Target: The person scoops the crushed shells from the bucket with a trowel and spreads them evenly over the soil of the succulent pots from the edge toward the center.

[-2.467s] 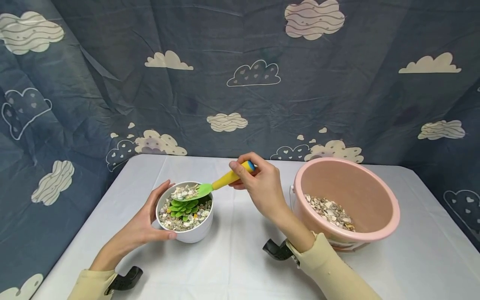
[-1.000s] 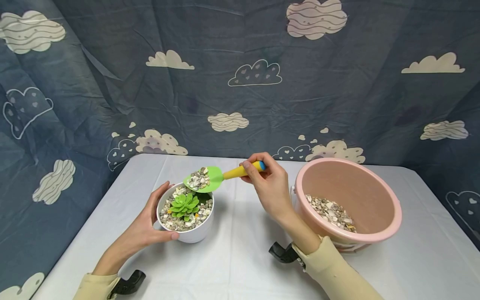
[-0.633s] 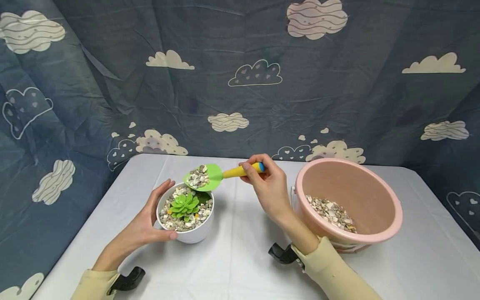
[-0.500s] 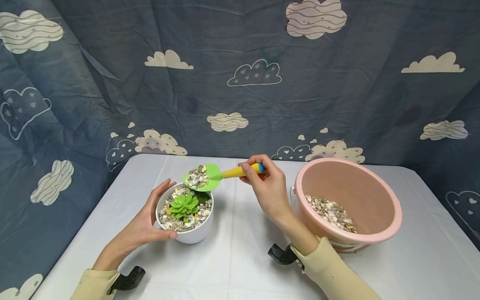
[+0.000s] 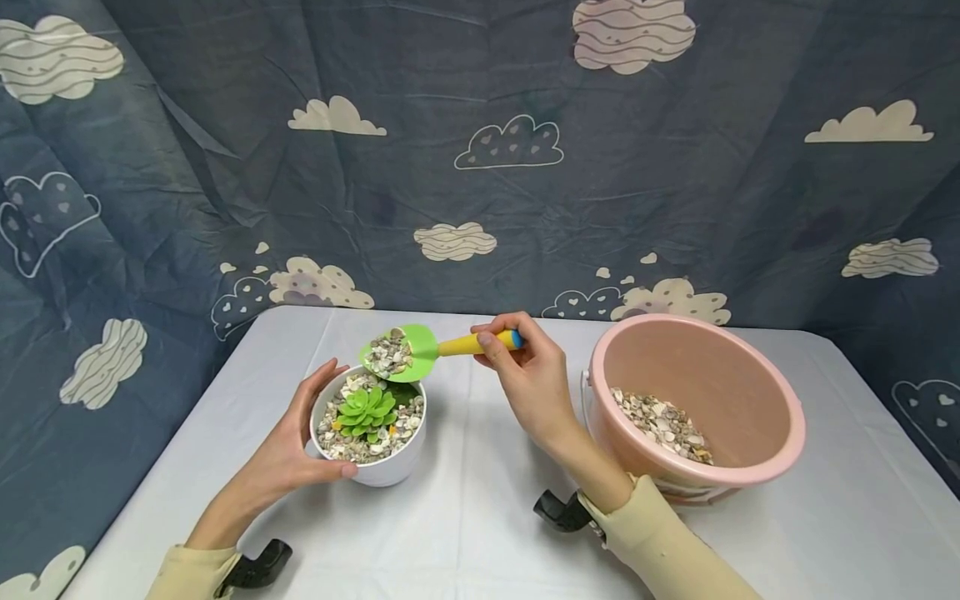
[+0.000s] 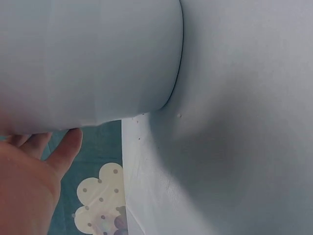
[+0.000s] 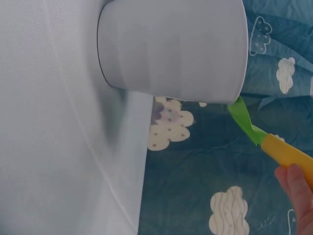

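My left hand (image 5: 281, 454) holds a white flower pot (image 5: 390, 472) from its left side, with the thumb at the near rim and the fingers on the far left side. A green succulent (image 5: 366, 411) sits in the pot amid pebbles and shell bits (image 5: 408, 421). Pinched by its yellow handle in my right hand (image 5: 528, 379) is a small trowel (image 5: 425, 350). Its green blade bears a heap of gravel (image 5: 390, 353) at the pot's back rim. In the right wrist view the trowel blade (image 7: 242, 117) dips behind the pot (image 7: 171, 49).
To the right stands a pink bucket (image 5: 780, 433), tilted toward me in view, with more gravel (image 5: 663, 425) at its bottom. White cloth covers the table (image 5: 480, 533). A dark cloud-print curtain (image 5: 420, 192) hangs behind the table and at both sides.
The trowel has moved from above the succulent to the pot's back rim, and its blade faces more toward me. Lately it slid slightly left. The left hand stays on the pot.
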Action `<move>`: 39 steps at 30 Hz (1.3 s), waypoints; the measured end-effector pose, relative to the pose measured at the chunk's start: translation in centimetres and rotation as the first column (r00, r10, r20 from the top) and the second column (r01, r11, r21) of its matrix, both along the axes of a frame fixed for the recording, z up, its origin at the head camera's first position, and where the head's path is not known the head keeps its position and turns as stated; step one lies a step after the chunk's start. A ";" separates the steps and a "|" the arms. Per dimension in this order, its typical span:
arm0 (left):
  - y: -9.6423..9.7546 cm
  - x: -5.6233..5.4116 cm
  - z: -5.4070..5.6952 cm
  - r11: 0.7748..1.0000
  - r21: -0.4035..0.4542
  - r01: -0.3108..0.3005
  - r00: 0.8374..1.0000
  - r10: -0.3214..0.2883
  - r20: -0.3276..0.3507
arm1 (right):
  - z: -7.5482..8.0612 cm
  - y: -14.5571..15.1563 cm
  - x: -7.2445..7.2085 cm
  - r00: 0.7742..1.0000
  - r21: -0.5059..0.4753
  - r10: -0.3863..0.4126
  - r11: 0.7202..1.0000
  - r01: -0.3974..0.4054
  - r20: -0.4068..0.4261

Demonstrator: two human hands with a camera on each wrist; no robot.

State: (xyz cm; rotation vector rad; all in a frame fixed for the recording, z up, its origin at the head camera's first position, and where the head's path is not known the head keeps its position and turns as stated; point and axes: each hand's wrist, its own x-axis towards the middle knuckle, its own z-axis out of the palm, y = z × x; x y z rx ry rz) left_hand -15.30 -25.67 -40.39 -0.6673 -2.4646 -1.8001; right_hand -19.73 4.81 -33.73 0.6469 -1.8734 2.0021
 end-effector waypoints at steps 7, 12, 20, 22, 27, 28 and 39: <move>0.4 0.2 -0.1 0.998 -0.021 -0.056 0.998 0.057 0.027 | -0.1 -0.2 0.2 1.000 0.009 0.014 1.000 -0.014 -0.020; 0.5 0.3 -0.1 0.997 -0.026 -0.073 0.997 0.074 0.036 | -0.1 -0.3 0.3 1.000 0.034 0.008 0.999 -0.007 -0.030; 0.7 0.5 0.1 0.996 -0.024 -0.086 0.996 0.087 0.036 | -0.1 -0.4 0.4 0.999 0.048 0.009 0.999 -0.008 -0.035; 0.8 0.6 0.1 0.996 -0.024 -0.089 0.995 0.090 0.038 | -0.1 -0.4 0.5 0.999 0.050 0.010 0.999 -0.008 -0.036; 1.0 0.8 0.1 0.994 -0.039 -0.099 0.994 0.100 0.039 | -0.2 -0.4 0.6 0.999 0.056 0.001 0.998 0.002 -0.039; 1.0 0.8 0.1 0.994 -0.043 -0.101 0.994 0.102 0.039 | -0.3 -0.4 0.6 0.999 0.058 -0.001 0.998 0.003 -0.044; 0.7 0.8 0.2 0.993 -0.078 -0.090 0.995 0.094 0.045 | -2.6 0.3 -0.5 0.995 0.054 -0.009 0.998 0.015 -0.103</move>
